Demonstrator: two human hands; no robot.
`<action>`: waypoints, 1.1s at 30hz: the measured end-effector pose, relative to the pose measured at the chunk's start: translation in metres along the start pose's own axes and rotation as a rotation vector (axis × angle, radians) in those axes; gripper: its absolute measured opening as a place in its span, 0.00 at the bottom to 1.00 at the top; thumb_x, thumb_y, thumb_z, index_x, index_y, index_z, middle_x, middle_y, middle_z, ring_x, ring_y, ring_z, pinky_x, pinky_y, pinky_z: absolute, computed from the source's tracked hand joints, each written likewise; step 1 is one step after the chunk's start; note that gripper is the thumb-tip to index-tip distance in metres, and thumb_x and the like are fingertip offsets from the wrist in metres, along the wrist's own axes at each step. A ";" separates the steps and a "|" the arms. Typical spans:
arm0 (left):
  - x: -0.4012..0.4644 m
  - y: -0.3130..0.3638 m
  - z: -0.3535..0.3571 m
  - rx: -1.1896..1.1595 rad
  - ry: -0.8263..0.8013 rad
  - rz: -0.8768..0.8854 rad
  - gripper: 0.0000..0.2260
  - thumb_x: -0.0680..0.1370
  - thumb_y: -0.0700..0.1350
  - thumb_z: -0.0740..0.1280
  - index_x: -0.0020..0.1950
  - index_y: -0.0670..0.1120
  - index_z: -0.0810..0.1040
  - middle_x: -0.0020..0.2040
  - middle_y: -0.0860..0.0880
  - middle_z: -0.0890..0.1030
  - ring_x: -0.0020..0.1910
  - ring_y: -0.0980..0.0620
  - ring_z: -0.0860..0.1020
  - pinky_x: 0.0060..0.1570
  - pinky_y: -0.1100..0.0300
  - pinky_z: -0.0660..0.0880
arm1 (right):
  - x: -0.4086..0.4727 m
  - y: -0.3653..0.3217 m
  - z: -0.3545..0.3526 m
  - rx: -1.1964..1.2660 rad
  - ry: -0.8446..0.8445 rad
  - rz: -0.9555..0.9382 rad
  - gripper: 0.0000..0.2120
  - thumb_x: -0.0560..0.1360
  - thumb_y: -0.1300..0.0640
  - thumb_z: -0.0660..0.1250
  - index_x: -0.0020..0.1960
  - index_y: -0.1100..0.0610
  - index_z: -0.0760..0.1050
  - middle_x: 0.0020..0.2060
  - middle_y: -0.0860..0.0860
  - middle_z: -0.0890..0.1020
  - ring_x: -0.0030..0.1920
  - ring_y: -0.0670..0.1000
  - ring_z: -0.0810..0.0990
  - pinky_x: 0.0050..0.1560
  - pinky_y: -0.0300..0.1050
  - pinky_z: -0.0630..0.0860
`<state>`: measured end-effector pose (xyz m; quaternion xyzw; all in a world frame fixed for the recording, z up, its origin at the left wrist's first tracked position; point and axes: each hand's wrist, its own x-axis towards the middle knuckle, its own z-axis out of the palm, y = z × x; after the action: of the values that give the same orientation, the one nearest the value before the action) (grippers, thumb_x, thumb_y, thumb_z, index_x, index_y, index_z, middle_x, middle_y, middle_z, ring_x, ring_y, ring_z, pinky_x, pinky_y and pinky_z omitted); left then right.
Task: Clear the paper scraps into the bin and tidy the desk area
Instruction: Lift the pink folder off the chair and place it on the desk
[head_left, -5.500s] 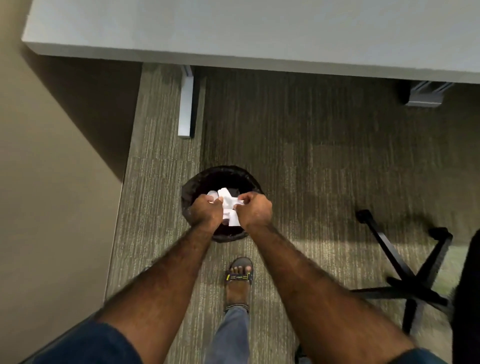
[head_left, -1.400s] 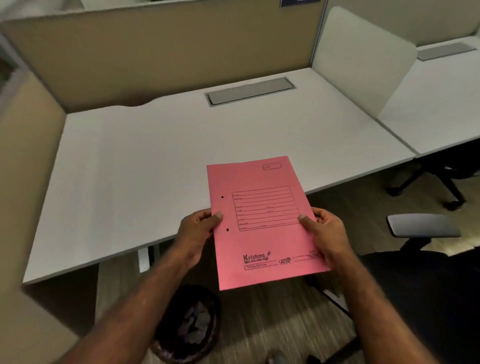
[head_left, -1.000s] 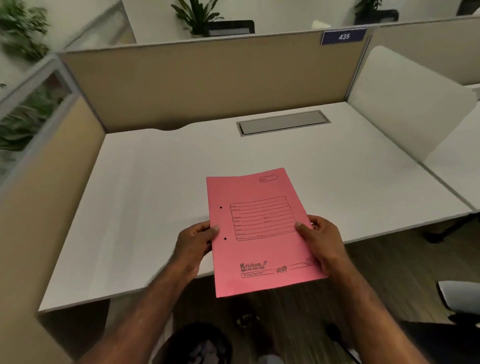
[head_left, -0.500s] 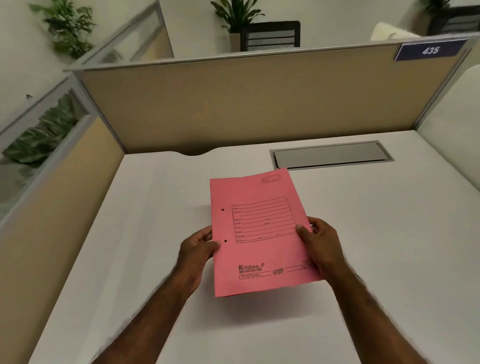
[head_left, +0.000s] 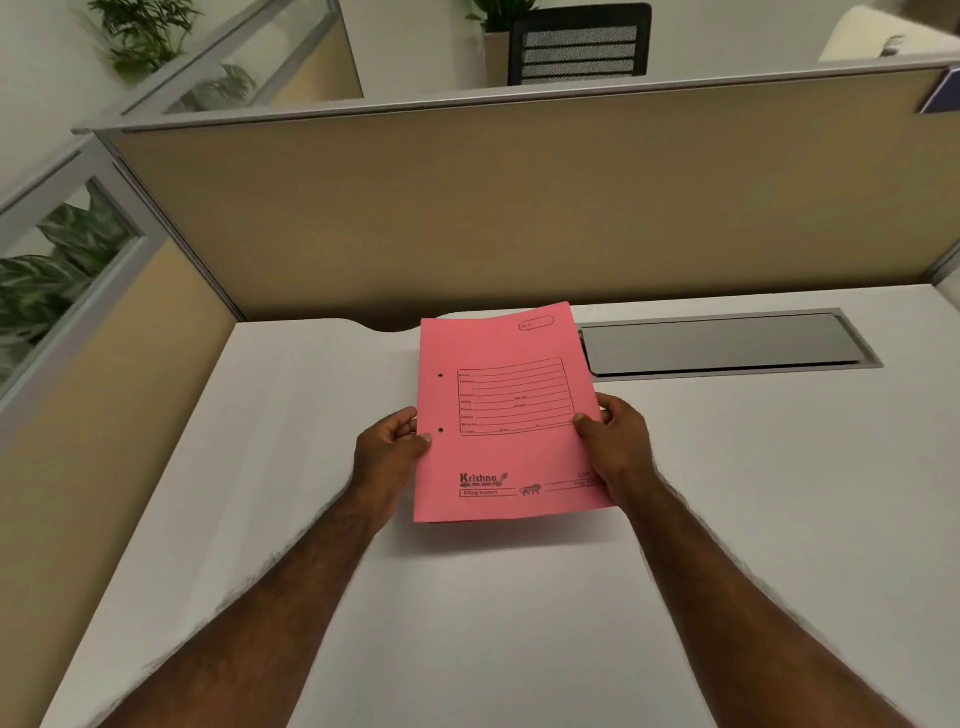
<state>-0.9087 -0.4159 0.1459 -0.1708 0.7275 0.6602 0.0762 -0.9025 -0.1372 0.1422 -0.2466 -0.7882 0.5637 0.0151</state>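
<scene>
Both hands grasp a pink folder above the desk: left fingers pinch its left edge, right fingers its right. No scraps show on the desk; setting the folder down seems all that remains.

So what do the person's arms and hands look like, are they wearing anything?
Nothing shows on them. The left hand and right hand are bare: no gloves, rings or watch visible. Both forearms are bare and hairy, with no sleeves in view.

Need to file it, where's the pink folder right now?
The pink folder is held in both hands above the white desk, mid-frame, left of the grey cable tray.
</scene>
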 end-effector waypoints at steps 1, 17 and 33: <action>0.008 -0.002 0.001 0.003 0.017 0.001 0.16 0.79 0.34 0.69 0.58 0.54 0.84 0.51 0.55 0.89 0.51 0.51 0.87 0.43 0.62 0.83 | 0.007 -0.002 0.004 -0.006 -0.008 0.003 0.18 0.83 0.57 0.68 0.72 0.56 0.77 0.59 0.57 0.86 0.56 0.59 0.86 0.61 0.59 0.84; 0.099 -0.025 0.008 0.144 0.155 -0.006 0.23 0.80 0.35 0.71 0.74 0.41 0.74 0.66 0.45 0.82 0.60 0.48 0.81 0.58 0.55 0.80 | 0.079 0.007 0.060 -0.051 -0.030 0.031 0.20 0.84 0.58 0.68 0.75 0.59 0.73 0.67 0.58 0.83 0.61 0.63 0.85 0.66 0.63 0.82; 0.103 -0.030 0.011 0.230 0.215 0.018 0.22 0.76 0.37 0.74 0.70 0.42 0.78 0.60 0.48 0.83 0.58 0.50 0.81 0.60 0.57 0.78 | 0.089 0.015 0.062 -0.168 0.065 0.002 0.17 0.77 0.63 0.73 0.66 0.63 0.80 0.61 0.58 0.86 0.51 0.55 0.83 0.59 0.47 0.80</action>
<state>-0.9955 -0.4226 0.0815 -0.2242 0.8036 0.5512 0.0109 -0.9935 -0.1518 0.0835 -0.2660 -0.8315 0.4873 0.0193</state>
